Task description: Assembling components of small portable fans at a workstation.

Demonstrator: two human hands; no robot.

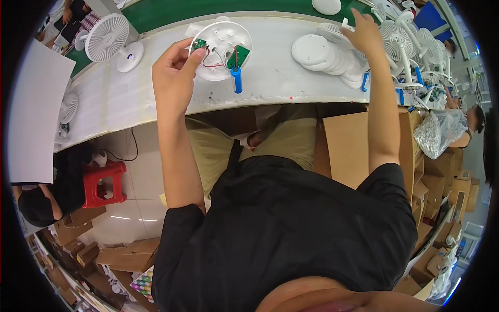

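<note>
My left hand pinches the rim of a round white fan base that lies with its inside facing up. My thumb is beside a small green circuit board at the rim. A second, larger green board sits at the base's right side, with thin red and white wires running between. A blue cylindrical battery sticks out past the near rim. Farther right, my right hand reaches out with fingers apart, close to a white fan head; whether it touches this is unclear.
Round white covers lie fanned out in a row on the white table. Assembled white fans crowd the right end; another fan stands at left. A green belt runs behind. A cardboard box stands below the table edge.
</note>
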